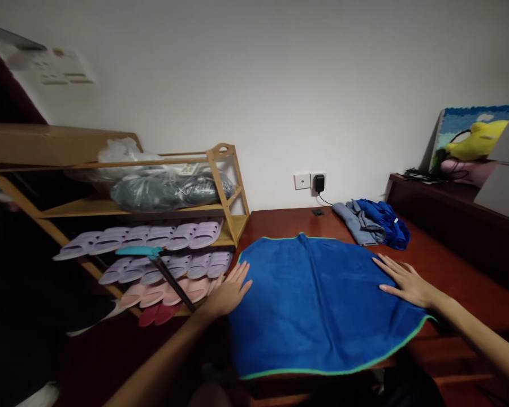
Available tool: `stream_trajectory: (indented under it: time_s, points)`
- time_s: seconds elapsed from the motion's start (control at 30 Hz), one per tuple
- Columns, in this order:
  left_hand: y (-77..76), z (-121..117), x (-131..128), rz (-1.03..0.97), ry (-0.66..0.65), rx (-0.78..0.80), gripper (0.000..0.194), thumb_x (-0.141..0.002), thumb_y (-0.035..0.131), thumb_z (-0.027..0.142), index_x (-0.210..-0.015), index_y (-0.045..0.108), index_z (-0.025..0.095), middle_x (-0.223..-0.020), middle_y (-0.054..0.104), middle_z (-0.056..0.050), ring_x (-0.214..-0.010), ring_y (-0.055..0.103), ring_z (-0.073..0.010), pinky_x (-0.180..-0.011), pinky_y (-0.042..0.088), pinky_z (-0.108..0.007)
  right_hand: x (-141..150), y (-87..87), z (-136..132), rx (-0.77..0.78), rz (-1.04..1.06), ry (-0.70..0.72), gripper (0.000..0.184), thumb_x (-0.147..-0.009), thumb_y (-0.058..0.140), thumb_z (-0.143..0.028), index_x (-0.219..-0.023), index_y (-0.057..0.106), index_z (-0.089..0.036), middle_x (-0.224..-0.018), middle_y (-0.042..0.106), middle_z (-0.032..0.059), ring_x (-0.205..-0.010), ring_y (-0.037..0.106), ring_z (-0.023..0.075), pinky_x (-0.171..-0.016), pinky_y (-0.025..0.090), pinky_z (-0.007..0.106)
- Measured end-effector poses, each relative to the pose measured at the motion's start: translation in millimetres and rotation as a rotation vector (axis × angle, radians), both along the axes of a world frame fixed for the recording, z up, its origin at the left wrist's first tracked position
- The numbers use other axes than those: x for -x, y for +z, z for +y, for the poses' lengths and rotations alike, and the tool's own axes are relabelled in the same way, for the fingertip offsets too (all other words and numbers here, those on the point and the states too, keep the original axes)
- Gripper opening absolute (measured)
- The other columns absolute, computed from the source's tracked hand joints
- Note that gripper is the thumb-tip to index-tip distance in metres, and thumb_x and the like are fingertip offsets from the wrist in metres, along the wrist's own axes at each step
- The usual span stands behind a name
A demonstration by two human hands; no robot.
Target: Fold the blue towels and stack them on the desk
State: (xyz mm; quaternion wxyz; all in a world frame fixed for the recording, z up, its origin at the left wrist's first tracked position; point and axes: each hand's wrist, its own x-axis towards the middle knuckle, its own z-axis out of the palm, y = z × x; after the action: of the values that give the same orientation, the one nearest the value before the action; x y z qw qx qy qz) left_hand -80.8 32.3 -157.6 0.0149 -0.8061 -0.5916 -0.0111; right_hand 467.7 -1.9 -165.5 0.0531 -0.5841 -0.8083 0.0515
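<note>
A blue cloth (pixel 280 299) with a bright green edge lies spread over a reddish-brown wooden desk (pixel 280 220), its near edge hanging at the desk's front. A raised crease runs through its middle from back to front. At the cloth's left edge, my left hand (pixel 229 291) rests with fingers stretched out. My right hand (pixel 409 284) lies flat on the right side of the cloth, fingers spread. Neither hand grips anything.
Folded grey cloth (pixel 356 223) and a crumpled blue cloth (pixel 385 223) lie at the back right. A wooden rack (pixel 233 192) with several slippers (pixel 182 236) stands left, a teal-headed pole (pixel 139 252) before it. A black plug (pixel 319 182) sits in the wall socket.
</note>
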Motion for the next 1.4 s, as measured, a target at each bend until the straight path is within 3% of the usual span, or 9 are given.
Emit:
stream_trajectory:
  time_s: [0.33,0.43,0.5,0.63,0.73,1.1,1.2,1.3,1.4]
  points:
    - [-5.6,-4.7,9.5,0.001,0.048,-0.041,0.055,-0.095,0.026,0.043,-0.145,0.027,0.020,-0.151,0.024,-0.009,-0.139,0.021,-0.0266,-0.108,0.017,-0.057,-23.2,-0.6,9.9,0.032,-0.040,-0.041,0.066,-0.085,0.033,-0.066,-0.145,0.022,-0.038,-0.152,0.018,0.0029,-0.139,0.016,0.0287,-0.108,0.014,0.058]
    - [-5.6,-5.6,9.3,0.011,0.057,-0.039,0.055,-0.095,0.026,0.043,-0.145,0.028,0.021,-0.151,0.024,-0.008,-0.139,0.020,-0.0251,-0.109,0.017,-0.053,-3.6,12.7,40.7,-0.110,-0.068,-0.045,0.065,-0.086,0.030,-0.066,-0.137,0.044,-0.029,-0.149,0.029,0.0096,-0.136,0.026,0.0297,-0.107,0.019,0.054]
    - [-4.0,-6.6,8.4,0.017,0.075,-0.023,0.055,-0.095,0.026,0.044,-0.145,0.027,0.020,-0.151,0.023,-0.008,-0.139,0.019,-0.0244,-0.110,0.016,-0.052,18.1,19.8,69.2,-0.188,-0.068,-0.051,0.065,-0.088,0.026,-0.064,-0.136,0.044,-0.025,-0.147,0.033,0.0109,-0.134,0.031,0.0268,-0.106,0.023,0.050]
    - [0.0,-9.8,7.5,-0.003,0.102,0.014,0.057,-0.094,0.024,0.046,-0.146,0.024,0.021,-0.152,0.019,-0.007,-0.140,0.016,-0.0233,-0.110,0.015,-0.052,50.2,18.3,119.8,-0.134,-0.048,-0.135,0.065,-0.090,0.016,-0.063,-0.138,0.041,-0.028,-0.148,0.032,0.0069,-0.138,0.024,0.0231,-0.107,0.021,0.050]
    - [-0.6,-10.6,9.8,-0.028,0.115,0.028,0.058,-0.094,0.023,0.047,-0.146,0.023,0.021,-0.152,0.019,-0.006,-0.140,0.015,-0.0218,-0.111,0.016,-0.050,41.3,8.4,138.3,-0.115,-0.051,-0.237,0.068,-0.088,0.017,-0.066,-0.133,0.048,-0.027,-0.146,0.034,0.0096,-0.136,0.027,0.0280,-0.105,0.019,0.056]
    - [-16.2,3.0,24.3,-0.137,0.077,0.001,0.059,-0.092,0.028,0.048,-0.144,0.029,0.020,-0.151,0.025,-0.007,-0.139,0.020,-0.0244,-0.109,0.026,-0.048,-72.3,1.8,116.9,-0.086,-0.125,-0.491,0.054,-0.085,0.033,-0.046,-0.124,0.058,-0.018,-0.143,0.037,0.0172,-0.132,0.032,0.0340,-0.103,0.017,0.061]
    - [-9.2,13.8,22.2,-0.118,0.051,0.012,0.059,-0.089,0.036,0.047,-0.139,0.041,0.017,-0.145,0.037,-0.010,-0.135,0.030,-0.0260,-0.109,0.026,-0.045,-73.3,3.5,106.0,-0.065,0.020,-0.459,0.055,-0.085,0.031,-0.049,-0.120,0.060,-0.017,-0.137,0.046,0.0174,-0.126,0.039,0.0379,-0.098,0.024,0.062]
    - [3.0,33.2,8.6,-0.095,0.075,-0.060,0.053,-0.089,0.036,0.041,-0.130,0.051,0.010,-0.139,0.046,-0.015,-0.131,0.038,-0.0261,-0.109,0.026,-0.043,-53.2,6.1,108.7,-0.002,0.186,-0.371,0.050,-0.086,0.031,-0.045,-0.112,0.063,-0.018,-0.120,0.061,0.0122,-0.110,0.055,0.0300,-0.094,0.038,0.045]
    - [11.5,59.0,-8.7,-0.110,0.026,-0.168,0.052,-0.092,0.030,0.036,-0.132,0.047,0.008,-0.144,0.038,-0.014,-0.135,0.032,-0.0229,-0.110,0.025,-0.039,-17.7,8.8,126.8,0.048,0.266,-0.315,0.046,-0.086,0.030,-0.041,-0.102,0.066,-0.017,-0.103,0.068,0.0096,-0.093,0.062,0.0228,-0.081,0.045,0.031]
